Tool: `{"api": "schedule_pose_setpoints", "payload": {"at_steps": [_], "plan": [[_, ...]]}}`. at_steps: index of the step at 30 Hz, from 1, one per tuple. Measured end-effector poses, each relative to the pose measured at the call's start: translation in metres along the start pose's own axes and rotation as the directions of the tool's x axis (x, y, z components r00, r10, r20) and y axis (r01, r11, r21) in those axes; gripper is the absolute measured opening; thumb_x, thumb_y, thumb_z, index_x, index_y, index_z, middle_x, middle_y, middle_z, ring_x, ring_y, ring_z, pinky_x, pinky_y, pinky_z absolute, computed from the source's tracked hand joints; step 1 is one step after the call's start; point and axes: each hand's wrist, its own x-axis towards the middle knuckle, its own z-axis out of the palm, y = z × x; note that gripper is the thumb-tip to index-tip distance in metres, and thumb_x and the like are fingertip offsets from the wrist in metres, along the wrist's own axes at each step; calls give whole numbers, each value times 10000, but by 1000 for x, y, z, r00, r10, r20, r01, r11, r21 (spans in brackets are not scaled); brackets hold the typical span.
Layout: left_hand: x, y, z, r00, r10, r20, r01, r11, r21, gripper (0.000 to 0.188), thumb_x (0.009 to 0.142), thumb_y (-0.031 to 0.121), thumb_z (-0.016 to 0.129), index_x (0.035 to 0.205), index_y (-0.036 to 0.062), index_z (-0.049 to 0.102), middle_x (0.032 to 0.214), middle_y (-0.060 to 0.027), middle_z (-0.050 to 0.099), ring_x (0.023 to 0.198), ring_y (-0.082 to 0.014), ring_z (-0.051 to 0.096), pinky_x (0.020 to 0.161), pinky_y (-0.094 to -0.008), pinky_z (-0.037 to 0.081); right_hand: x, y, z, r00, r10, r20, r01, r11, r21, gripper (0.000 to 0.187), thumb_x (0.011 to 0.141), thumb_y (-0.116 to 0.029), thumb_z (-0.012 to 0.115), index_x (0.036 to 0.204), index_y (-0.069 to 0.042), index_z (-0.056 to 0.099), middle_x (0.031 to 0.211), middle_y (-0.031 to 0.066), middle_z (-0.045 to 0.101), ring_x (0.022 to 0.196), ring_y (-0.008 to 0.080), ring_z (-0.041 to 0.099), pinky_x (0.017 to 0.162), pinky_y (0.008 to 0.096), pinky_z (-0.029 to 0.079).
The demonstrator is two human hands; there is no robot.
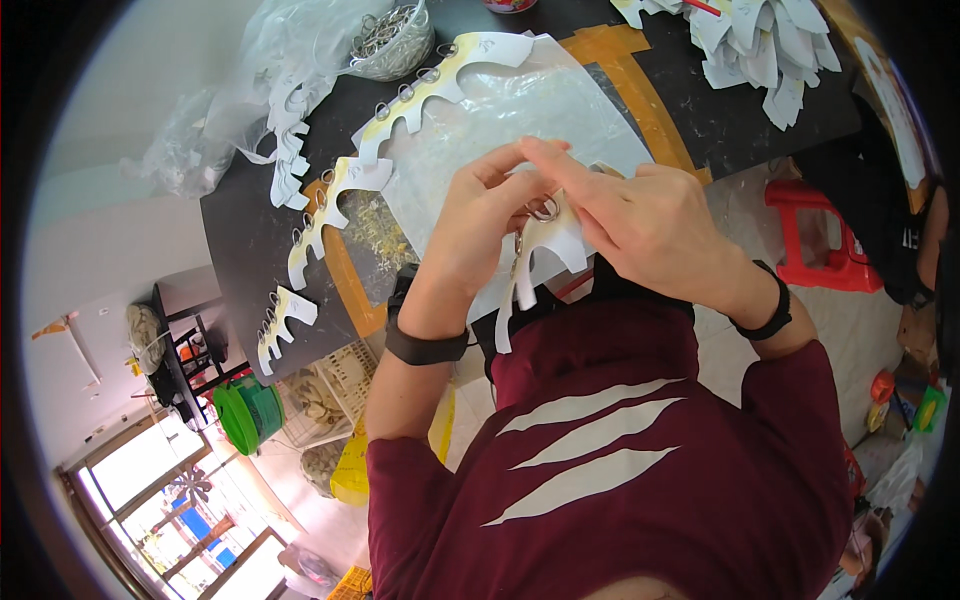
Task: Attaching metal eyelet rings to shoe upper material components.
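In front of my chest I hold a white scalloped card strip [553, 240] with a yellowish edge and metal rings along it. My left hand [470, 220] is closed on its ringed edge, thumb and fingers pinched together. Closed over the strip's other side is my right hand [655, 225], its index finger stretched across to my left fingertips. What lies between the fingertips is hidden. A long scalloped strip with rings [465, 60] lies beyond my hands, and a shorter ringed strip [345, 180] and a small one [295, 308] lie to the left.
A clear plastic sheet [500, 110] covers part of the black table [230, 260]. At the back, a clear bowl [412, 60] holds metal rings beside plastic bags [265, 60]. White scalloped pieces [765, 50] are piled at far right. A red stool [850, 265] stands on the floor.
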Motion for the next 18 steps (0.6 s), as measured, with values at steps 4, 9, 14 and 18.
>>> {"api": "schedule_pose_setpoints", "payload": {"at_steps": [4,9,14,18], "plan": [[0,2,-3,998,31,46,-33,998,53,374,792,120,623,1139,2,547,838,-72,626,715,-86,576,581,-188,433,0,-3,-2,999,-48,-18,47,999,-23,572,704,3,616,1258,-60,488,642,22,576,438,145,455,427,263,349],[4,-5,-7,996,53,77,-52,999,-15,444,764,40,637,1185,-4,505,864,-111,632,745,-123,601,631,-237,483,-2,-7,2,988,-134,-70,130,990,-60,518,708,-11,598,1218,-16,504,823,26,628,514,112,517,453,234,362],[3,-1,-6,996,-51,73,53,998,-24,476,772,39,636,1218,1,476,874,-93,627,757,-126,600,664,-235,477,-7,-9,4,978,-203,47,208,960,-185,487,721,-41,587,1204,-50,530,940,33,639,555,98,543,472,233,377],[4,-5,-12,993,-59,104,67,995,-73,499,788,70,642,1246,11,454,872,-65,620,746,-106,578,659,-213,456,-7,1,10,942,-333,-34,323,933,-159,452,727,-87,594,1177,-126,574,954,23,636,539,82,522,485,223,374]]}}
